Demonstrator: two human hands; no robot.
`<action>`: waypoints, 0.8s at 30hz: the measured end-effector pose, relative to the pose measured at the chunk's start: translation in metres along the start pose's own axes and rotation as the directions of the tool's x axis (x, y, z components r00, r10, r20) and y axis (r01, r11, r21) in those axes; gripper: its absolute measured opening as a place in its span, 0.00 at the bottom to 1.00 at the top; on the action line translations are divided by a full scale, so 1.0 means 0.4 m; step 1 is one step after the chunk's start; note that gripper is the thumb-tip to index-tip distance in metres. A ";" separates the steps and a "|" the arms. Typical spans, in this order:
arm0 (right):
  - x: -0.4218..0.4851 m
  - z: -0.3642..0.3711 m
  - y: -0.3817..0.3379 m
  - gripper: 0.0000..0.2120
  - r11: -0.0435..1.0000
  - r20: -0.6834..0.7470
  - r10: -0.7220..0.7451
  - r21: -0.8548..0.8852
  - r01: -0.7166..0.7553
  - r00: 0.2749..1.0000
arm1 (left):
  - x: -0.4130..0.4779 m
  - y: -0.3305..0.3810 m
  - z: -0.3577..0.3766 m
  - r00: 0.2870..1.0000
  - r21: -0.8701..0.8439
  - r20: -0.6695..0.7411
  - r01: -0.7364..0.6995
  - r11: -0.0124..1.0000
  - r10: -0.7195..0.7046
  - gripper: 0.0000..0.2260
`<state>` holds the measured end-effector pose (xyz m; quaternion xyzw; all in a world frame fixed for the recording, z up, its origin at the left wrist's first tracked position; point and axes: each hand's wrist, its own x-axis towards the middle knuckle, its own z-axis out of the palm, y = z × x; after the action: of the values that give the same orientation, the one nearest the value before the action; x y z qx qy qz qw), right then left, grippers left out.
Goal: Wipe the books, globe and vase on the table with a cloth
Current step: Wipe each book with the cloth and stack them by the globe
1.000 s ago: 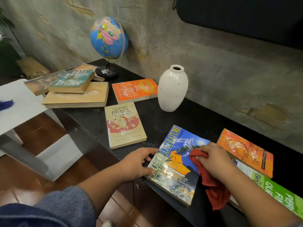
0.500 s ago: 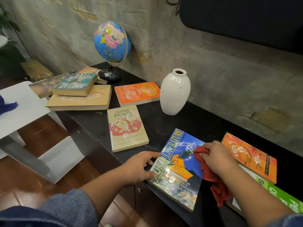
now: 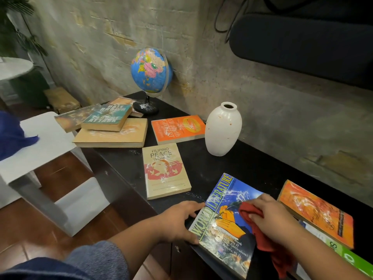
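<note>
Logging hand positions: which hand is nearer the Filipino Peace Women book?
Left. The left hand sits by the Peace Women book's near right corner; the right hand, gripping the red cloth, is farther right on World Literature.

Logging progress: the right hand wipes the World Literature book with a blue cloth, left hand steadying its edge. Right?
No: the head view shows the cloth is red, not blue. The right hand holds it on the World Literature book; the left hand steadies the edge.
</note>
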<state>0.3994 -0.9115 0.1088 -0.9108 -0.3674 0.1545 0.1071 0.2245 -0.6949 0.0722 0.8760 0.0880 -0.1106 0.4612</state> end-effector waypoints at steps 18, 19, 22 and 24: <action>0.032 -0.014 0.021 0.11 1.000 -0.002 0.024 -0.011 -0.024 1.000 | -0.002 -0.003 0.002 1.000 0.045 -0.018 -0.016 0.999 0.016 0.42; 0.040 -0.024 0.023 0.11 0.998 -0.017 0.061 -0.017 -0.061 0.998 | -0.001 -0.004 0.002 1.000 0.048 -0.014 -0.014 0.999 0.015 0.42; 0.055 -0.018 0.014 0.14 0.992 -0.089 0.119 -0.037 -0.123 0.989 | 0.000 -0.006 0.003 1.000 0.047 -0.010 -0.005 0.999 0.005 0.42; 0.054 -0.002 0.008 0.14 0.997 -0.054 0.059 -0.044 -0.061 0.997 | -0.001 -0.007 0.004 1.000 0.041 -0.012 -0.003 0.999 0.004 0.42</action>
<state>0.4165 -0.8984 0.1044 -0.9274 -0.3404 0.1252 0.0914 0.2231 -0.6945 0.0693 0.8861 0.0869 -0.1061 0.4427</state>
